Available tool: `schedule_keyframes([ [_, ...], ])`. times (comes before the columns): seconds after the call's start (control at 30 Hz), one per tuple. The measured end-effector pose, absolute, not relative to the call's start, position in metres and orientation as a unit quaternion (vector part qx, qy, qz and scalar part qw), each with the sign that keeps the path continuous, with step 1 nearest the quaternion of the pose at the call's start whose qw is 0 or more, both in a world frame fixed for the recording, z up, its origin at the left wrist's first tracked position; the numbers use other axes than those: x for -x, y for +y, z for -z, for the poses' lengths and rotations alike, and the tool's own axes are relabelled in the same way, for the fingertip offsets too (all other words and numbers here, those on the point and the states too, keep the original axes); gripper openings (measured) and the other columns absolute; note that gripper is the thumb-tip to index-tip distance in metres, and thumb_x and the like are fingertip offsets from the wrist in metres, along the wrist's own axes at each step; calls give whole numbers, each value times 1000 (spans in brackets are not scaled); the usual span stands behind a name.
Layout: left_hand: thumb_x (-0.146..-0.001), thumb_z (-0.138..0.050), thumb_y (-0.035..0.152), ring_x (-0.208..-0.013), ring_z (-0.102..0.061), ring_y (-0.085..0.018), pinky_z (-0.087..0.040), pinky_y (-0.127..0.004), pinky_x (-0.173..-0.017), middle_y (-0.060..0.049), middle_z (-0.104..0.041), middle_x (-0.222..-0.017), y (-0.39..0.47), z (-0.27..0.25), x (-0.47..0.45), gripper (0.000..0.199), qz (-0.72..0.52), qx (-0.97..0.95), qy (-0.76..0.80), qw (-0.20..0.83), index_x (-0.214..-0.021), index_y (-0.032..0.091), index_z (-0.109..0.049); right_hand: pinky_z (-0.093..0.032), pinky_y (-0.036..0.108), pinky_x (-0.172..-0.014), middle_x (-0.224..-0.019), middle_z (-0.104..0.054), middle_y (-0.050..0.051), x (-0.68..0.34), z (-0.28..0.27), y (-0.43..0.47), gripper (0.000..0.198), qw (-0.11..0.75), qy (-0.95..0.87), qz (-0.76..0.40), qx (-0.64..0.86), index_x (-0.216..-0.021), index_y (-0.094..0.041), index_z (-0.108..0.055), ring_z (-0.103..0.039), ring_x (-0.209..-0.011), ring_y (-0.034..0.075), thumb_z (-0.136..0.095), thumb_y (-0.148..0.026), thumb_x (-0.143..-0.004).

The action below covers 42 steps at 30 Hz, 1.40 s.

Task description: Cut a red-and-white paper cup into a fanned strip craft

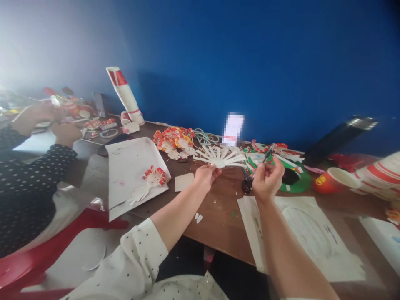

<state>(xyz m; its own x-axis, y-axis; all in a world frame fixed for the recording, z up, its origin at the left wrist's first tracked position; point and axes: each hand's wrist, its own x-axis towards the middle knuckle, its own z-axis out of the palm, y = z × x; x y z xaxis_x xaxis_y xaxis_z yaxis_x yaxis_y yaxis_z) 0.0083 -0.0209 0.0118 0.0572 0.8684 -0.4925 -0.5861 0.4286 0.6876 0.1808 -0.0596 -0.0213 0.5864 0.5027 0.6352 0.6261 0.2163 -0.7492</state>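
My left hand (pixel 206 176) is closed on the near edge of a white paper cutout (pixel 220 161), its many narrow strips fanned out above the table. It looks like a paper cup slit down its sides. To the right, my right hand (pixel 269 177) is raised with the fingers pinched around a slim dark pen-like tool (pixel 268 153), its upper end pointing up; the exact kind is not clear. Black-handled scissors (pixel 246 185) lie on the table between my hands. Small white paper scraps (pixel 198 218) lie nearer my body.
A white sheet (pixel 131 166) bears one red-and-white paper piece (pixel 154 176). Behind it is a pile of red-and-orange paper pieces (pixel 173 141). Stacked cups (pixel 125 93) lean at the wall; a red cup (pixel 334 180) stands right. A co-worker's hands (pixel 67 132) are at left.
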Motion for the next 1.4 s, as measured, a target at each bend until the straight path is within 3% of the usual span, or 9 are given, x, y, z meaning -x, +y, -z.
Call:
schedule_keyframes([
  [0.17,-79,-61,1,-59,-62,-9,-55,-23,-61,-2,-60,-65,-22,-8,-17,16,-455,-168,471,737,-73,13,-53,-52,31,-53,-90,-63,12,-184,23,-59,60,608,-444,28,657,-136,-10,-36,-64,-60,19,-48,-41,-85],
  [0.3,-78,-65,6,-60,-60,-7,-51,-20,-60,0,-60,-65,-8,-10,-12,13,-460,-220,437,741,-71,13,-56,-50,36,-73,-95,-69,10,-186,19,-63,55,460,-418,36,783,-131,-16,-50,-66,-79,23,-54,-38,-81],
  [0.43,-70,-75,15,-61,-59,-7,-48,-19,-58,1,-60,-66,6,3,-7,17,-488,-275,403,723,-71,13,-58,-47,39,-78,-99,-71,8,-190,16,-66,43,300,-409,-22,861,-120,-25,-62,-64,-94,28,-55,-42,-81],
  [0.67,-68,-76,32,-57,-56,-7,-42,-18,-49,2,-58,-64,20,25,-6,26,-510,-354,422,661,-74,15,-58,-47,39,-76,-105,-71,7,-196,11,-67,38,204,-400,-44,892,-114,-32,-68,-65,-94,28,-56,-45,-81],
  [1.23,-65,-79,33,-51,-52,-6,-40,-17,-47,3,-55,-57,19,24,-5,29,-496,-342,416,681,-69,15,-57,-45,33,-65,-96,-70,5,-198,18,-67,32,184,-459,4,869,-102,-34,-74,-63,-78,22,-61,-49,-77],
  [1.4,-62,-82,31,-51,-52,-5,-40,-17,-47,3,-56,-58,15,24,-8,30,-502,-298,397,708,-70,14,-59,-45,31,-68,-102,-68,9,-184,13,-70,35,321,-454,80,827,-105,-24,-73,-62,-81,21,-53,-43,-84],
])
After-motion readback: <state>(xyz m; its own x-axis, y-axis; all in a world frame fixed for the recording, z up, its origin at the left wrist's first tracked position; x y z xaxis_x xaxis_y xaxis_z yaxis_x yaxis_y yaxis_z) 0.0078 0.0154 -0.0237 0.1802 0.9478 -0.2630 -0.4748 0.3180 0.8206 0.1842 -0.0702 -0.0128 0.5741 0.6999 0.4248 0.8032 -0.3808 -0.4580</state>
